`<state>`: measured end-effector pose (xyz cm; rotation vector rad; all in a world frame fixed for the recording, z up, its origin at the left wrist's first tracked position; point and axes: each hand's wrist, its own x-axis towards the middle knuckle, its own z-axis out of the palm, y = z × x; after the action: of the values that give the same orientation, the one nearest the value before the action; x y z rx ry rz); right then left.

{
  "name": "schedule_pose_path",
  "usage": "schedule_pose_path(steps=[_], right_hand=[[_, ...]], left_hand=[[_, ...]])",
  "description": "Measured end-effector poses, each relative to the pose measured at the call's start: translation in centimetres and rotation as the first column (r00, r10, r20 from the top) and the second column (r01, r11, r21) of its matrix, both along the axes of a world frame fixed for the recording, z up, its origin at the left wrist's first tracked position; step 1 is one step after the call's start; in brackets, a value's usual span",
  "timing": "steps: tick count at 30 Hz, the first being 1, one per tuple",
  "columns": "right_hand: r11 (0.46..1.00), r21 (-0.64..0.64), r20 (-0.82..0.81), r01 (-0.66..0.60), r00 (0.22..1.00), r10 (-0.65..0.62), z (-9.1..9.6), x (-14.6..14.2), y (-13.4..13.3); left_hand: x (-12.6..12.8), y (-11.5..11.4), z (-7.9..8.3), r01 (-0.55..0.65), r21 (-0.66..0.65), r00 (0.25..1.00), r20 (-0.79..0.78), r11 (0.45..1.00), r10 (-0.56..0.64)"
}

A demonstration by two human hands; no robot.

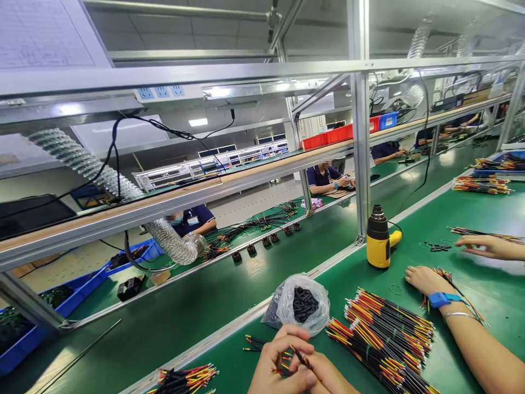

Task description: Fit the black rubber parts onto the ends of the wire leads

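Observation:
At the bottom of the head view, my left hand (283, 350) is closed, its fingers curled round a thin cable (302, 358) in black sleeving. My right hand (328, 376) meets it from the right, its fingertips pinching the same cable; part of that hand is cut off by the frame. Red and yellow wire ends show between the fingers. Just beyond my hands sits an open clear plastic bag (287, 298) of short black sleeves (304, 304). Right of my hands lie several tied bundles of black, red and yellow cables (389, 334). A few loose cables (254, 343) lie behind my left hand.
A yellow heat gun (378, 241) stands upright past the bundles. At the right, a co-worker's hands (429, 280) reach over the green bench, a blue band on one wrist. Another cable bundle (184, 378) lies at lower left. Metal posts (361, 153) and a shelf rail cross ahead.

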<state>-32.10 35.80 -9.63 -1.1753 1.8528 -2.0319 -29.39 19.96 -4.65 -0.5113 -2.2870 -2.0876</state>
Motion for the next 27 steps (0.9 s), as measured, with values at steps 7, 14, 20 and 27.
schedule_pose_path(steps=[7,14,20,27], right_hand=[[0.998,-0.027,-0.082,-0.051,0.995,0.049,1.0,0.0,-0.4],[0.953,0.161,-0.303,0.259,0.931,-0.202,-0.3,-0.6,-0.3],[0.496,0.172,-0.809,0.851,0.409,-0.422,-1.5,-1.6,-0.3],[0.400,0.027,-0.915,0.916,0.183,-0.359,0.7,-0.7,0.0]], left_hand=[[0.0,0.4,-0.1,0.027,-0.007,0.998,-0.061,1.000,-0.027],[-0.3,-2.5,1.0,-0.156,-0.148,0.978,-0.160,0.977,0.132],[1.2,-2.1,2.0,-0.851,-0.160,0.304,-0.927,0.500,0.221],[1.1,-0.5,1.6,-0.825,-0.209,0.283,-0.957,0.525,0.063]])
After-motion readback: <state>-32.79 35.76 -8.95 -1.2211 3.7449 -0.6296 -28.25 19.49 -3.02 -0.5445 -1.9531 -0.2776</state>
